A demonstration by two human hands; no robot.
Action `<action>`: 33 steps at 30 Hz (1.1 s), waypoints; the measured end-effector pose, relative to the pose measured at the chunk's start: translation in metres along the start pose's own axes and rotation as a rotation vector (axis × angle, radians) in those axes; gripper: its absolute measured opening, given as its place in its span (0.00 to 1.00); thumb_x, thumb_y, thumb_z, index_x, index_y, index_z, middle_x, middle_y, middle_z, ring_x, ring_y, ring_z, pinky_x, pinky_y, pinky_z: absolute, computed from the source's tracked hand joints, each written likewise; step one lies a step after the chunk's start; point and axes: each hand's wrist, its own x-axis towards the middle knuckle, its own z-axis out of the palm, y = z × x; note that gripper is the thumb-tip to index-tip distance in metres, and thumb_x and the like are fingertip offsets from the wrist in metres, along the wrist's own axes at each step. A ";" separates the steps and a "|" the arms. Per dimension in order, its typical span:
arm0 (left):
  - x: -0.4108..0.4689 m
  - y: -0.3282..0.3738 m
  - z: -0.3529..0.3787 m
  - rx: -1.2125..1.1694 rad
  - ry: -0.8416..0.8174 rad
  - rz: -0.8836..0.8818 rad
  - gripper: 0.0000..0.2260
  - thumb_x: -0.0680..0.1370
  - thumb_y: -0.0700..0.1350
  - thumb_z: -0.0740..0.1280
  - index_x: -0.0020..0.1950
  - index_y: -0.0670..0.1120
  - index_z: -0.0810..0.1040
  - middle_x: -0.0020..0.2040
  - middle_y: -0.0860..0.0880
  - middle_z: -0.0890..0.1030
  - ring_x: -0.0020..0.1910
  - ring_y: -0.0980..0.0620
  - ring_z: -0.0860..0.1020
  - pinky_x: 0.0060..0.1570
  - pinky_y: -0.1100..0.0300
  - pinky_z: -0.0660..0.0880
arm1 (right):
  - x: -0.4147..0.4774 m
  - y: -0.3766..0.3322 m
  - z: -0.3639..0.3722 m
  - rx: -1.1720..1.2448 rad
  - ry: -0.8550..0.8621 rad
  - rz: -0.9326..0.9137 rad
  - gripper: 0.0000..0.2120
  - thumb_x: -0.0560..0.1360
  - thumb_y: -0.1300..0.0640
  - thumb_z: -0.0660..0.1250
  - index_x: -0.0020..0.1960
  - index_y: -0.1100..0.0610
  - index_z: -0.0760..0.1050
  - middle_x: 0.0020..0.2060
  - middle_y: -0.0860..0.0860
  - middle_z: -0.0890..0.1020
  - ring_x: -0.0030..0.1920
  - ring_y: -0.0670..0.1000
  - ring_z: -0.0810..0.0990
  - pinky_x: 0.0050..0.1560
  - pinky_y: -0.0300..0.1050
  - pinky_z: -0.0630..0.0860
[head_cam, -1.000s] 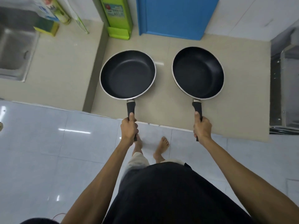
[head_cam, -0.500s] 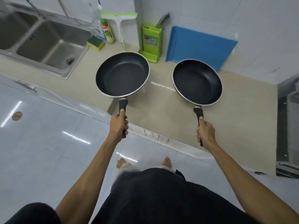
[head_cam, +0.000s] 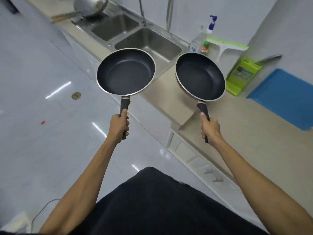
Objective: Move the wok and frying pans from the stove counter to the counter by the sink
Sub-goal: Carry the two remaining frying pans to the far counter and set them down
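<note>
Beige tabletop point(head_cam: 254, 150) runs far-left toward the double sink point(head_cam: 149, 41), and each hand's grip is wrapped around a handle, left hand point(head_cam: 119, 125) and right hand point(head_cam: 210, 128) carrying the left frying pan point(head_cam: 126, 72) and right frying pan point(head_cam: 200, 76) level in the air, likely for balance.

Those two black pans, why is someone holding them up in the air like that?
A person is carrying two empty frying pans by their handles. The left hand holds the left frying pan, the right hand holds the right frying pan. Both are lifted off the counter, near the double sink. A metal wok already sits on the counter beyond the sink.
</note>
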 end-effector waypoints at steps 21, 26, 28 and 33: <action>0.248 0.052 -0.247 -0.087 0.311 -0.130 0.18 0.80 0.56 0.58 0.51 0.41 0.76 0.33 0.46 0.71 0.21 0.50 0.66 0.24 0.63 0.63 | 0.117 -0.244 0.352 -0.255 -0.273 -0.196 0.24 0.79 0.36 0.59 0.39 0.56 0.72 0.24 0.51 0.71 0.18 0.50 0.67 0.22 0.42 0.65; 0.319 0.091 -0.287 -0.099 0.362 -0.129 0.18 0.78 0.57 0.59 0.48 0.42 0.75 0.33 0.46 0.72 0.22 0.50 0.67 0.23 0.62 0.64 | 0.168 -0.318 0.420 -0.335 -0.337 -0.268 0.25 0.76 0.33 0.58 0.38 0.55 0.70 0.22 0.51 0.70 0.19 0.53 0.67 0.25 0.46 0.65; 0.342 0.105 -0.305 -0.100 0.390 -0.128 0.16 0.78 0.57 0.60 0.46 0.43 0.74 0.33 0.46 0.71 0.21 0.51 0.67 0.22 0.62 0.64 | 0.183 -0.345 0.450 -0.334 -0.350 -0.285 0.26 0.75 0.32 0.58 0.37 0.56 0.70 0.22 0.51 0.70 0.19 0.53 0.67 0.25 0.47 0.66; 0.413 0.134 -0.373 -0.074 0.466 -0.121 0.16 0.79 0.57 0.60 0.41 0.45 0.70 0.32 0.46 0.71 0.21 0.51 0.66 0.20 0.62 0.64 | 0.215 -0.413 0.540 -0.393 -0.355 -0.344 0.28 0.74 0.31 0.58 0.34 0.56 0.72 0.20 0.50 0.72 0.18 0.53 0.71 0.25 0.47 0.69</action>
